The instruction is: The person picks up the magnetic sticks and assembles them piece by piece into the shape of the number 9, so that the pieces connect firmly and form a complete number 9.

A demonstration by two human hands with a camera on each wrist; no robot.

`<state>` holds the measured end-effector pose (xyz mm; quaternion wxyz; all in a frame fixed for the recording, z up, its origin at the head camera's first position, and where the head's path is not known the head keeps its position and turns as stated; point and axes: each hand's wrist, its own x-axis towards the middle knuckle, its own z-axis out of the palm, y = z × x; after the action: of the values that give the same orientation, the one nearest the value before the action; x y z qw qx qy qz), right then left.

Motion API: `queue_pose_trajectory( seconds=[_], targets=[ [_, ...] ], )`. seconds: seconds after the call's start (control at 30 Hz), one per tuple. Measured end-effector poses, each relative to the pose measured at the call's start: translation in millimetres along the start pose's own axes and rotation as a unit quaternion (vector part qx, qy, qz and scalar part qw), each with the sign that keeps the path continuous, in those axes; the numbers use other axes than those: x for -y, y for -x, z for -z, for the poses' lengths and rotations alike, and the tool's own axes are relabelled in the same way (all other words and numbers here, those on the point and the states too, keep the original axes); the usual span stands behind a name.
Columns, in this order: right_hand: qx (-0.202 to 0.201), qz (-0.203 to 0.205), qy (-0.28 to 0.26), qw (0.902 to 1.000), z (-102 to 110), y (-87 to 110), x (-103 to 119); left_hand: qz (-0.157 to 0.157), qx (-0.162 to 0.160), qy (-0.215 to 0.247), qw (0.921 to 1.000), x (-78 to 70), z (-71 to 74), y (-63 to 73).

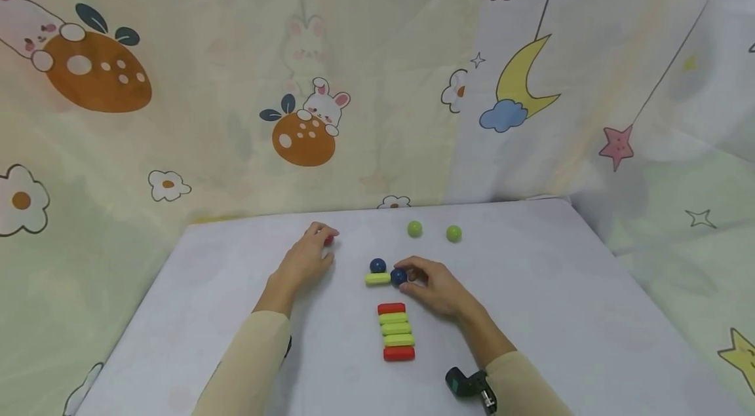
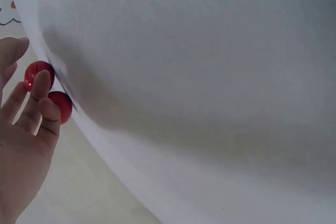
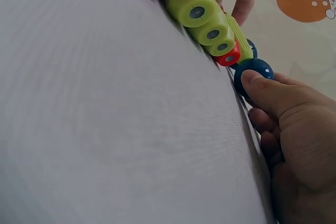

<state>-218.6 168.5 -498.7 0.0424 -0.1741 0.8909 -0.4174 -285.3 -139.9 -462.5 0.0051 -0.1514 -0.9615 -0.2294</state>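
Note:
My right hand [image 1: 439,285] pinches a dark blue ball [image 3: 253,76] between thumb and fingers. This ball is at the right end of a yellow-green rod [image 1: 377,279]; a second blue ball [image 1: 378,265] sits just behind the rod. Further back on the left, my left hand [image 1: 305,259] touches two red balls. In the left wrist view, its fingertips lie over one red ball [image 2: 38,71] and against the other red ball [image 2: 62,106], with the thumb apart from them. The head view shows only a bit of red under these fingers.
In front of the blue balls lies a row of rods: a red rod [image 1: 392,308] and another red rod [image 1: 399,354] at the ends, yellow-green rods [image 1: 396,329] between. Two green balls [image 1: 415,228] lie near the white table's [image 1: 531,259] back edge, before a printed curtain [image 1: 389,88].

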Motion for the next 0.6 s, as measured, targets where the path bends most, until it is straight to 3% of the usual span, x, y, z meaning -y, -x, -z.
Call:
queue_pose_trajectory(
  seconds=[0.17,0.4,0.6],
  targets=[
    [0.002,0.006,-0.007,1.0000,0.0,0.0,1.1,0.006,0.002,0.006,1.0000,-2.3,3.3,1.2],
    [0.000,0.013,0.004,0.9999,-3.4,-0.2,1.2,0.039,-0.002,0.023,0.9989,1.5,5.1,2.3],
    [-0.010,0.003,0.011,0.9999,-2.2,0.6,2.1,0.044,0.021,0.019,0.9986,5.3,1.2,3.3]
  ],
)
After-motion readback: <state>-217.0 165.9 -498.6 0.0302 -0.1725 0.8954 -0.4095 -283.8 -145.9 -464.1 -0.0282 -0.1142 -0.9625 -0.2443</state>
